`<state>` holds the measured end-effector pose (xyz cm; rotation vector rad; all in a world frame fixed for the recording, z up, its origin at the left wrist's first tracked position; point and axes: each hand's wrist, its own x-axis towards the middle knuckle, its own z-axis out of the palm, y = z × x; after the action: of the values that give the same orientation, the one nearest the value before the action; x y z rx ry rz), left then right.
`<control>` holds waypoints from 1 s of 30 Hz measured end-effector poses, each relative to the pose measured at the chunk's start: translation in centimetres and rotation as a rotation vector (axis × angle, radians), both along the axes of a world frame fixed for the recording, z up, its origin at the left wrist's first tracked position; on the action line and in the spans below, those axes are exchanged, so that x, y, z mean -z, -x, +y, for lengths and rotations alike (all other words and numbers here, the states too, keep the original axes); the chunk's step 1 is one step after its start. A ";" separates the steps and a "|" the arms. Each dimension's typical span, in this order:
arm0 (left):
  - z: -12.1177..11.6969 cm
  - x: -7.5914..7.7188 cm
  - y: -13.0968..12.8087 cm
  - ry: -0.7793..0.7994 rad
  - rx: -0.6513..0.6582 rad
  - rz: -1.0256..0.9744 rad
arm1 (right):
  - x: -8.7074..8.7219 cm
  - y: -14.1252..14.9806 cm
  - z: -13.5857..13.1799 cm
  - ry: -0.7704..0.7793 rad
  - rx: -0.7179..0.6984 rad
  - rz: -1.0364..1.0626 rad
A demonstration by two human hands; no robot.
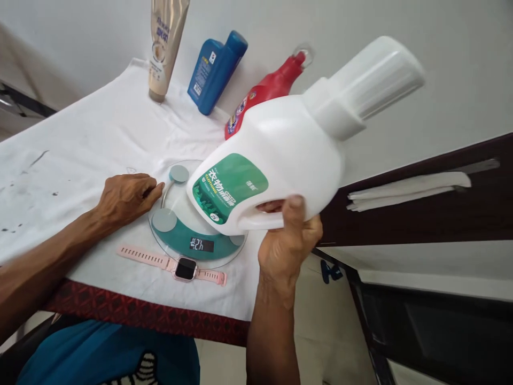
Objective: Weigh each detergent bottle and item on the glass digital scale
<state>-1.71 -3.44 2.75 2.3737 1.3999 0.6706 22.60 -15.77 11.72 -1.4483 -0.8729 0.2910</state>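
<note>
- Gripping the handle (260,221), probably for control, our right hand (287,243) holds the white bottle (294,133) tilted over the scale (180,240).
- Our left hand (126,199) curls beside the scale, perhaps bracing; we cannot tell if empty.

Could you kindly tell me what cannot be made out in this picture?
Head view:
Glass scale: right part hidden by white laundry jug.
Red bottle: partly hidden by that jug.
Beige tube: upper end cut off by top edge.
Display: small characters too blurred to read.

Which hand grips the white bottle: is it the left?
No, the right hand grips the white bottle by its handle, while the left hand rests near the scale.
</note>
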 end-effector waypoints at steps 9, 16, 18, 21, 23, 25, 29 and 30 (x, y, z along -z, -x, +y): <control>0.1 0.0 0.0 0.009 -0.009 -0.002 | -2.0 0.9 1.7 -0.138 -0.028 0.199; 0.1 0.3 0.1 0.012 0.007 0.006 | -5.0 -2.3 -2.3 -0.315 0.152 0.079; 0.0 0.2 0.1 0.032 -0.002 0.030 | -5.3 -3.5 -3.4 -0.334 0.262 0.008; 0.0 -0.1 0.0 0.068 -0.001 0.061 | -4.7 -5.4 -4.5 -0.312 0.410 -0.039; 0.0 -0.2 -0.1 0.076 -0.003 0.072 | -3.8 -6.8 -4.7 -0.304 0.481 -0.054; 0.0 -0.3 -0.1 0.068 -0.017 0.077 | -2.8 -8.2 -4.7 -0.299 0.520 -0.055; 0.1 -0.1 -0.2 0.048 -0.037 0.073 | -0.7 -10.3 -3.8 -0.294 0.532 0.011; 0.1 0.0 -0.2 0.042 -0.035 0.069 | -0.2 -10.6 -3.5 -0.299 0.527 0.031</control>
<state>-1.49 -3.32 2.80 2.3653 1.4720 0.5673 33.20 -19.26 11.92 -1.3317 -0.4586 -0.2050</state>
